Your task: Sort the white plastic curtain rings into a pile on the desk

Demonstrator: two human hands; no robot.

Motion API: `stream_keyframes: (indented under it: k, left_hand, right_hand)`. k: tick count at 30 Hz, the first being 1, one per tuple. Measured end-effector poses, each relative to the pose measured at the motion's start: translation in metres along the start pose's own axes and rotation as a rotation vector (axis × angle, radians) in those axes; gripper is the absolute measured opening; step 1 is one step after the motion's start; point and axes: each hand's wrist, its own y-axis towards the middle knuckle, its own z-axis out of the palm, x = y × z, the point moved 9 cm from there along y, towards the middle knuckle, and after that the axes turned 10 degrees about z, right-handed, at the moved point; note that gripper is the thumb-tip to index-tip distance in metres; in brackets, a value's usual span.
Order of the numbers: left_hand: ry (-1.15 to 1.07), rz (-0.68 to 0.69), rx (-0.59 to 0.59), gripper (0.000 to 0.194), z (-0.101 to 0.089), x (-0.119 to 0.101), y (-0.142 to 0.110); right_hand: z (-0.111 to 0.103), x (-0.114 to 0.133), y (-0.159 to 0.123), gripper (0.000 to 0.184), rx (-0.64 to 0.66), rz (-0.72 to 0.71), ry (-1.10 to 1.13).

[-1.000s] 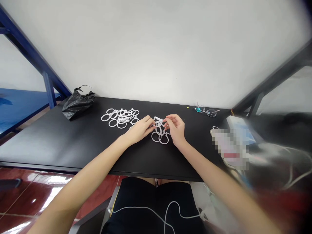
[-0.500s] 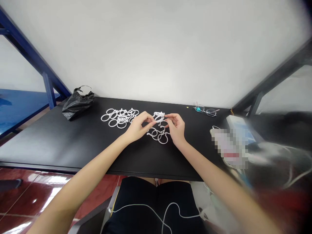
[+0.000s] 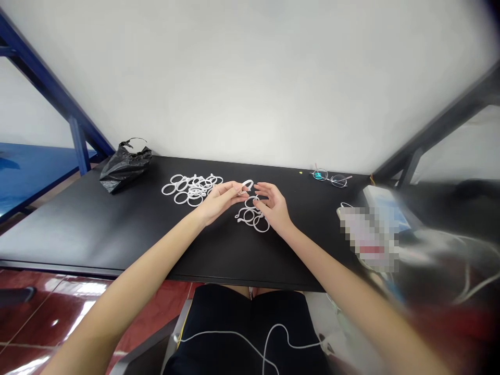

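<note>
My left hand (image 3: 223, 200) is closed, its fingertips pinching a few white curtain rings (image 3: 247, 184), partly hidden by the fingers. How many rings it holds I cannot tell. Just to the right, my right hand (image 3: 274, 207) has its fingers and thumb apart, with nothing visibly gripped between them. Below and between the hands lies a small group of white curtain rings with eyelets (image 3: 261, 224). One ring of that group sits close by the right thumb. Left of my left hand, a larger heap of white curtain rings (image 3: 181, 198) is spread on the black table (image 3: 128, 229).
A crumpled black plastic bag (image 3: 125, 166) stands at the back left. Eyeglasses (image 3: 338, 180) rest at the back right, near a white box (image 3: 385, 205) and a blurred-out object. A pale wall (image 3: 250, 94) rises behind the table. A white cable (image 3: 219, 329) crosses my lap.
The bundle of rings held between both hands has tilted and is now in my left hand alone. My right hand has let go, its fingers spreading slightly lower and left.
</note>
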Motion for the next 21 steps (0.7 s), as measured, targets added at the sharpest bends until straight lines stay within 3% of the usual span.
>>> stream_keyframes:
  k: [3, 7, 12, 16, 21]
  left_hand:
    - [-0.013, -0.014, 0.013, 0.034, 0.002, 0.0, 0.001]
    - [0.064, -0.002, -0.071, 0.041, -0.012, 0.0, 0.004]
    - [0.005, -0.094, -0.01, 0.035, -0.006, 0.01, 0.003]
    - [-0.042, -0.157, 0.017, 0.031, -0.002, 0.015, 0.001]
    - [0.262, -0.067, -0.033, 0.029, -0.013, 0.012, 0.002]
  right_hand:
    - [-0.003, 0.002, -0.001, 0.039, -0.04, -0.013, -0.013]
    - [-0.01, 0.009, -0.003, 0.029, -0.092, -0.048, 0.02]
    - [0.002, 0.023, -0.013, 0.032, 0.001, -0.146, -0.07]
    - [0.011, 0.032, -0.021, 0.013, 0.039, -0.246, -0.178]
    - [0.004, 0.025, -0.018, 0.013, -0.021, -0.198, -0.122]
